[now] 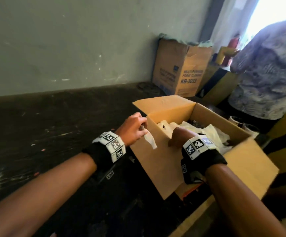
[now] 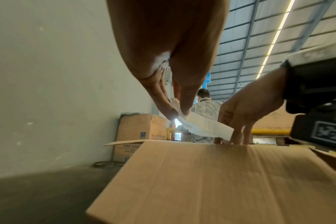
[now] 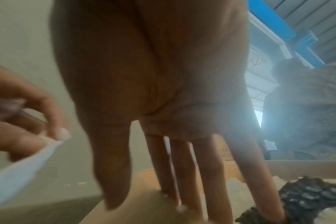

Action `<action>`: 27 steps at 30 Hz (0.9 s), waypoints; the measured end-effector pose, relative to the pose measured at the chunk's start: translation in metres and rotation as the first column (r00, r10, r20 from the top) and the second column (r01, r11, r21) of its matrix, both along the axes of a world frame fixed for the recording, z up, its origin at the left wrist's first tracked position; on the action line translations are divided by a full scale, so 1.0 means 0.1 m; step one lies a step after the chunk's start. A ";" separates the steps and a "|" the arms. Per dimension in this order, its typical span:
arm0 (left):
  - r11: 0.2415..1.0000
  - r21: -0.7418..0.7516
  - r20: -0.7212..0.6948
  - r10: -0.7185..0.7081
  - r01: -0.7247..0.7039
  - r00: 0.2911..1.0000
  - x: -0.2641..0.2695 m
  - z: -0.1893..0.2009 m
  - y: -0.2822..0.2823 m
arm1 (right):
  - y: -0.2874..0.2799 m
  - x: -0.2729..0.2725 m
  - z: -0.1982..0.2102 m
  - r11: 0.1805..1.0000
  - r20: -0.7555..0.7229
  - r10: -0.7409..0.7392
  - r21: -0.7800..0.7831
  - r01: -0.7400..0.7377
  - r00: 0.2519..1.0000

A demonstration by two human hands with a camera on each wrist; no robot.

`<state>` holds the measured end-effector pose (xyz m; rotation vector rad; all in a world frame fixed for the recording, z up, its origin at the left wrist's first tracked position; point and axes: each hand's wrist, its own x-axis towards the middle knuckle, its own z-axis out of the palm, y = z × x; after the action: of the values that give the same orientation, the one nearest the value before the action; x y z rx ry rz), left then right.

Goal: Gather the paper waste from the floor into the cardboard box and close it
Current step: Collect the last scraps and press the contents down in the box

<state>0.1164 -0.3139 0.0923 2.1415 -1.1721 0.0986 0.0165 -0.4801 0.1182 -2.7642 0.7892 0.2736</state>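
Observation:
An open cardboard box [image 1: 156, 161] stands on the dark floor, with crumpled white paper waste [image 1: 207, 132] inside. My left hand [image 1: 135, 129] hovers just left of the box's wall and pinches a white paper strip [image 1: 150, 141], which hangs down from the fingertips. In the left wrist view the paper strip [image 2: 205, 127] trails over the box [image 2: 201, 181] edge. My right hand [image 1: 181, 134] straddles that same wall, with the thumb outside and straight fingers [image 3: 182, 166] reaching inside, beside a dark bumpy object [image 3: 307, 197]. The box's flaps stand open.
A taller printed cardboard box [image 1: 181, 69] stands against the pale wall behind. Another person in a patterned shirt [image 1: 267, 74] stands close at the right of the box. Small bits lie scattered on the dark floor [image 1: 53, 134] to the left.

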 end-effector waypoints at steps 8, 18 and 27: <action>1.000 0.000 -0.102 -0.012 0.012 0.995 -0.06 -0.28 -0.93 | -0.34 -0.19 -0.10 0.999 -0.206 0.018 0.040 -0.010 0.978; 0.920 0.387 0.036 -0.090 0.069 0.995 -0.08 -0.29 -1.07 | -0.39 -0.22 -0.14 0.991 -0.242 0.128 -0.013 -0.135 0.962; 0.872 0.489 0.105 -0.069 0.009 0.992 0.02 -0.21 -0.73 | -0.04 -0.12 -0.13 0.968 -0.215 0.249 0.065 -0.241 0.944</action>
<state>0.1182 -0.3874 0.0709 2.5771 -1.4279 -0.1025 0.0042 -0.4845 0.1051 -2.8270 0.4777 0.6482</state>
